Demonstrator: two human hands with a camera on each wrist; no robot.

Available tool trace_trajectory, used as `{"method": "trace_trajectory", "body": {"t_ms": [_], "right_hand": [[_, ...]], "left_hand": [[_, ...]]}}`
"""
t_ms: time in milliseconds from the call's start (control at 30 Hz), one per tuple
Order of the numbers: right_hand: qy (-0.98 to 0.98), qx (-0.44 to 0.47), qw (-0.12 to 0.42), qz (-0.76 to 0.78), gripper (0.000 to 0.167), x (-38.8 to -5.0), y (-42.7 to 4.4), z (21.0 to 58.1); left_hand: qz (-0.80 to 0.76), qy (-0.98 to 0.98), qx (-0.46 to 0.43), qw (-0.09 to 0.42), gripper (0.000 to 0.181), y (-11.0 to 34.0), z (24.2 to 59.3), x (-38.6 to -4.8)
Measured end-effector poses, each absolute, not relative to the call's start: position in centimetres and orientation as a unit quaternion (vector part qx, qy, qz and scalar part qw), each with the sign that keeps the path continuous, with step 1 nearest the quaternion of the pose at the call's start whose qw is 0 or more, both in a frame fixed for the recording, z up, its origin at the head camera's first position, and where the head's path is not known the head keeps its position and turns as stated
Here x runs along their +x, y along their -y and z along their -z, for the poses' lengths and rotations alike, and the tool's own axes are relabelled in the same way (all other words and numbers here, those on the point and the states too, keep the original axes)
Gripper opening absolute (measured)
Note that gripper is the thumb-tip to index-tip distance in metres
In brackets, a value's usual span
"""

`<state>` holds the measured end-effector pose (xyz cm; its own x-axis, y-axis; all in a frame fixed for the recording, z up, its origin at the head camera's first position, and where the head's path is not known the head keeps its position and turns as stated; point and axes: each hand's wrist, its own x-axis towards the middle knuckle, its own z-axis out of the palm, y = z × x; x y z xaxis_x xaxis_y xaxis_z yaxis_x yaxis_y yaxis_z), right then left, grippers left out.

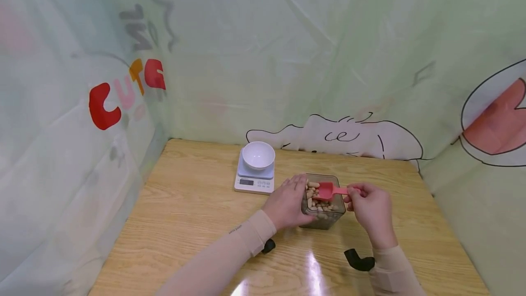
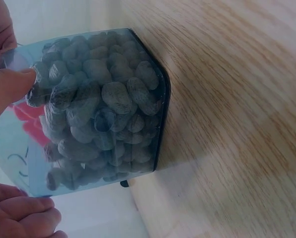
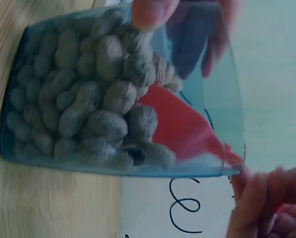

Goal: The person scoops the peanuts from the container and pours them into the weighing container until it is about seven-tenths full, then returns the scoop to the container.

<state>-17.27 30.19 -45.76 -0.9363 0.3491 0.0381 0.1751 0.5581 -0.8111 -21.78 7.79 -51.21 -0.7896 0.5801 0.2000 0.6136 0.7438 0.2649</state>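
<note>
1. While the left hand (image 1: 289, 203) grips the tub (image 1: 322, 221), the right hand (image 1: 371, 209) pinches the scoop (image 1: 325, 191) by its handle (image 1: 341, 191).
2. Scoop: in tub, against peanuts (image 1: 323, 206); likely light, stiff.
3. Tub: probably slick; hold opposite sides.

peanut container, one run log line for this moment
left hand: holds container | right hand: grips red scoop | red scoop: blade inside container, touching peanuts | white bowl: on scale

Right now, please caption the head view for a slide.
Left hand holds a container of peanuts; right hand grips a red scoop.
</note>
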Motion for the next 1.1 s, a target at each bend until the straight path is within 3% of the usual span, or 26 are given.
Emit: {"method": "trace_trajectory", "body": {"t_ms": [267, 433, 567, 867, 967, 1100], "right_hand": [[0.935, -0.018, 0.204, -0.289, 0.011, -16.9, -29.8, 46.4], [0.941, 0.047, 0.238, -0.236, 0.006, -16.9, -29.6, 46.7], [0.941, 0.015, 0.204, -0.269, 0.010, -17.1, -29.6, 46.4], [0.865, -0.146, 0.041, -0.479, 0.027, -17.9, -29.9, 45.9], [0.855, -0.165, 0.028, -0.491, 0.028, -18.2, -29.8, 46.0], [0.893, -0.130, 0.052, -0.427, 0.024, -18.3, -29.5, 45.9]], "left_hand": [[0.162, 0.930, -0.327, 0.052, 0.122, -7.8, 51.2, -21.9], [0.162, 0.931, -0.324, 0.047, 0.123, -7.7, 51.1, -21.9], [0.160, 0.932, -0.323, 0.045, 0.124, -7.7, 51.1, -21.8], [0.163, 0.929, -0.327, 0.051, 0.123, -7.6, 51.5, -21.9], [0.168, 0.928, -0.329, 0.053, 0.122, -7.7, 51.6, -21.9], [0.172, 0.928, -0.327, 0.054, 0.121, -7.7, 51.6, -22.1]]}}
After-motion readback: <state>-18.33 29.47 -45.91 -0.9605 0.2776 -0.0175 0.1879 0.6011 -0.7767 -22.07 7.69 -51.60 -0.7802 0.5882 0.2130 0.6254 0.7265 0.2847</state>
